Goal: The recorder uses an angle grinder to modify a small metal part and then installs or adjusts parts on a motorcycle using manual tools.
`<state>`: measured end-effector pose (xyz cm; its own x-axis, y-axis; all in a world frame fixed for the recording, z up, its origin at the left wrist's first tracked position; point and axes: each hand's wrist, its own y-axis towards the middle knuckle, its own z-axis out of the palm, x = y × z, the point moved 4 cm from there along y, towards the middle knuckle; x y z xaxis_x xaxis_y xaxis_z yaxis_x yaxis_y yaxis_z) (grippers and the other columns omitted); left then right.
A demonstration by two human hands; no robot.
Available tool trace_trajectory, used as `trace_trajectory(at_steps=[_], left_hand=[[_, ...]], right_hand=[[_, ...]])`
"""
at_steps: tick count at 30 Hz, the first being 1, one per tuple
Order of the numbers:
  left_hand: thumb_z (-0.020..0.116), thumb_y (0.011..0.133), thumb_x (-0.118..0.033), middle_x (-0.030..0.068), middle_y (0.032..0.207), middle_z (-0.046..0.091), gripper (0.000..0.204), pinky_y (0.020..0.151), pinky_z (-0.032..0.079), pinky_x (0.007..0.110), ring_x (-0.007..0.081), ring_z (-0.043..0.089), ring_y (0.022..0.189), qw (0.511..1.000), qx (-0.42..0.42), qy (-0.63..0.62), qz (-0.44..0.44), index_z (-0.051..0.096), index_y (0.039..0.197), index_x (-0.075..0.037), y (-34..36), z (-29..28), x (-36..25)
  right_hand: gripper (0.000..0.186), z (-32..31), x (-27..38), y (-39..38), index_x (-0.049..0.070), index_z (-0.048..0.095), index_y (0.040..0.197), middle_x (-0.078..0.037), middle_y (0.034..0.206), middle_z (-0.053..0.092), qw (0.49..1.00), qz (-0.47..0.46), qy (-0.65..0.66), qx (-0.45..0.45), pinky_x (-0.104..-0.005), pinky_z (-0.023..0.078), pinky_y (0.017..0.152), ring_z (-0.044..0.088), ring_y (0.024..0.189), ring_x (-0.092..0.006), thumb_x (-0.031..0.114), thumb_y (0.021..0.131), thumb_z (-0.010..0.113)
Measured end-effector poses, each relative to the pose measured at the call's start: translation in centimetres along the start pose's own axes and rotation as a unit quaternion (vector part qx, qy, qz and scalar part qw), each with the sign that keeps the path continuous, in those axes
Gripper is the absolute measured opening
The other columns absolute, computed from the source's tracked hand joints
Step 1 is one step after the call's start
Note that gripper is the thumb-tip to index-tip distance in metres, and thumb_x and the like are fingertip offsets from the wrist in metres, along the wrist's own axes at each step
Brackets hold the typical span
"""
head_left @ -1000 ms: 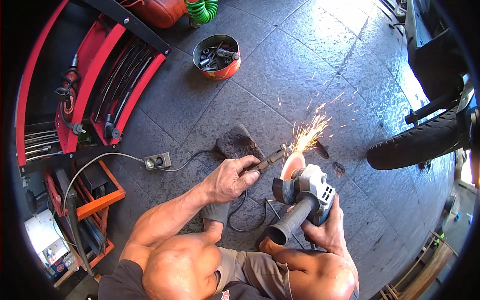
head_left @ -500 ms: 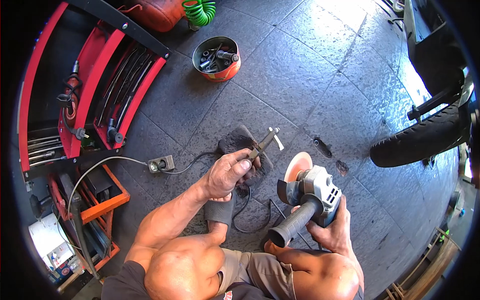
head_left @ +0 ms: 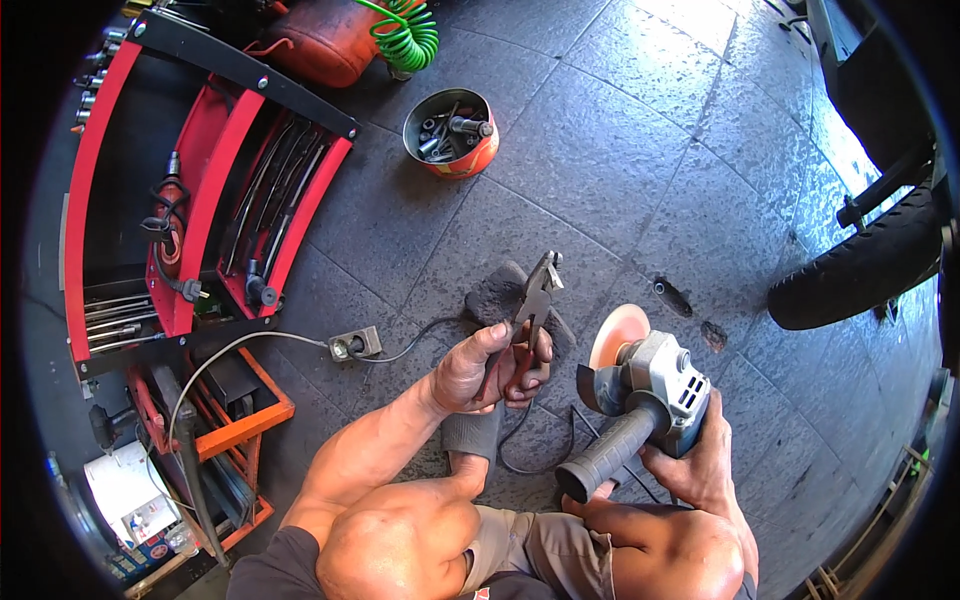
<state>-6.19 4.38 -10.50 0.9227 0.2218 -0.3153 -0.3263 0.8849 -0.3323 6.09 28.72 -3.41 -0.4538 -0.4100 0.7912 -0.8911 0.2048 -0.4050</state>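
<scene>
In my left hand (head_left: 468, 372) is a pair of pliers (head_left: 536, 303) with dark red handles, jaws pointing away from me. A small shiny metal piece (head_left: 556, 275) sits at the jaws. My fingers wrap the handles, which stand somewhat apart. My right hand (head_left: 702, 452) grips the body of a grey angle grinder (head_left: 668, 372), held above my right knee. Its pale orange disc (head_left: 618, 336) faces the pliers, a short gap away. The black side handle (head_left: 612, 452) points toward me with no hand on it. Whether the disc spins I cannot tell.
A red tool rack (head_left: 190, 240) stands at left, above an orange metal frame (head_left: 250, 418). A grey socket block (head_left: 355, 344) and cables lie on the tiled floor. Ahead is a round tin (head_left: 470, 165) of sockets and bits; a tyre (head_left: 850, 270) stands at right.
The pliers have turned more upright in my left hand, and their red handles now show. The whole view has shifted slightly; the grinder stays in my right hand.
</scene>
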Motion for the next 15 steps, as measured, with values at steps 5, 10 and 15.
trace_trajectory(at_steps=[5, 10, 15], left_hand=[[0.052, 0.092, -0.061, 0.0035, 0.083, 0.051, 0.056, 0.059, 0.041, 0.023, 0.0098, 0.045, 0.067, 1.0, -0.006, 0.006, -0.005, 0.056, 0.113, -0.01, 0.0, -0.1, 0.0], [0.052, 0.093, -0.058, 0.0042, 0.084, 0.052, 0.053, 0.059, 0.041, 0.024, 0.0095, 0.046, 0.067, 1.0, -0.016, 0.007, -0.005, 0.056, 0.113, -0.009, 0.1, -0.2, 0.1], [0.055, 0.093, -0.052, 0.0019, 0.081, 0.055, 0.051, 0.059, 0.042, 0.022, 0.0073, 0.049, 0.07, 0.908, -0.182, 0.37, 0.077, 0.058, 0.109, -0.004, -0.6, -0.2, -2.1]], right_hand=[[0.078, -0.1, -0.1, -0.1, -0.003, 0.044, 0.125, -0.024, 0.106, 0.066, 1.0, 0.008, -0.014, -0.005, -0.0426, 0.052, 0.087, 0.067, 0.102, -0.0386, 0.021, 0.064, 0.086], [0.078, 0.0, 0.1, 0.1, -0.003, 0.044, 0.124, -0.024, 0.106, 0.066, 1.0, 0.017, -0.008, -0.003, -0.043, 0.053, 0.087, 0.068, 0.102, -0.0377, 0.02, 0.063, 0.086], [0.079, 0.2, 0.0, 0.2, -0.003, 0.044, 0.125, -0.023, 0.107, 0.067, 1.0, 0.016, 0.02, 0.011, -0.0421, 0.052, 0.089, 0.068, 0.102, -0.0345, 0.019, 0.063, 0.086]])
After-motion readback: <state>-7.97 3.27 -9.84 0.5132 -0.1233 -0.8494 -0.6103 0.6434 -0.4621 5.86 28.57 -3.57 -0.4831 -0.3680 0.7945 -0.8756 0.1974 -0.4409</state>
